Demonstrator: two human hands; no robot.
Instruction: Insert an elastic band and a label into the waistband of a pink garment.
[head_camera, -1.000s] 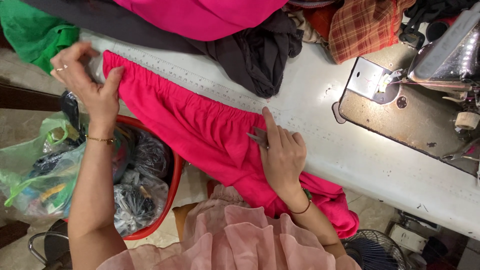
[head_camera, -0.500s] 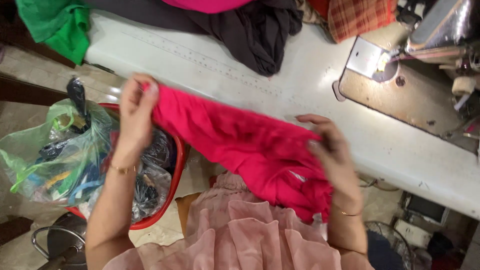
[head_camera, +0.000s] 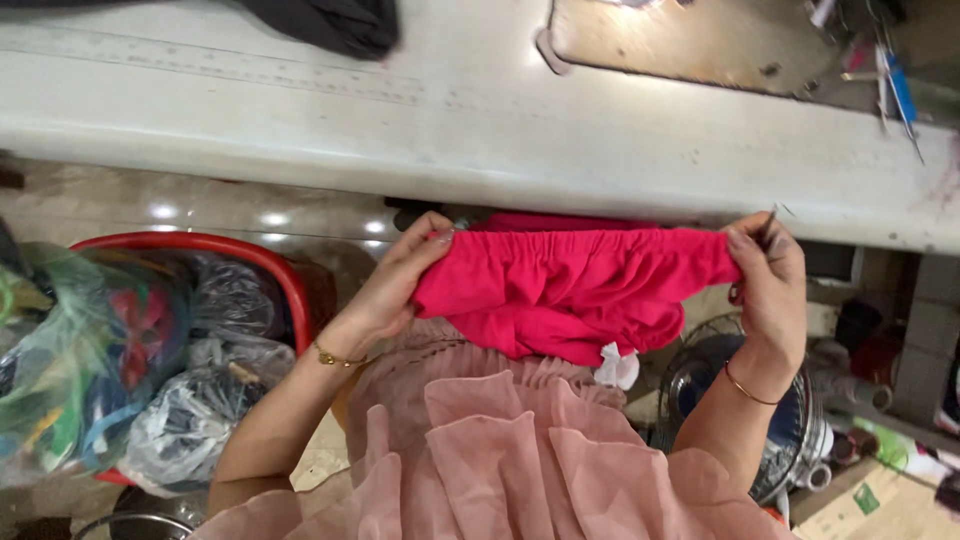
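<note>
A bright pink garment (head_camera: 570, 290) with a gathered elastic edge hangs stretched between my two hands, below the front edge of the sewing table (head_camera: 420, 130) and above my lap. My left hand (head_camera: 400, 285) pinches its left end. My right hand (head_camera: 765, 280) pinches its right end and also holds a thin metal tool, perhaps small snips, by the fingertips. A small white tag (head_camera: 615, 365) dangles under the garment. My pale pink ruffled skirt (head_camera: 500, 450) fills the bottom of the view.
A red basket (head_camera: 285, 275) at the left holds plastic bags of scraps (head_camera: 130, 370). Dark cloth (head_camera: 330, 25) lies at the table's far edge. The sewing machine's metal bed (head_camera: 680, 45) is at the upper right. A floor fan (head_camera: 740, 410) stands under the table at the right.
The pink garment has come off the table and is now held taut by its gathered edge in front of me. The view has tipped down toward my lap.
</note>
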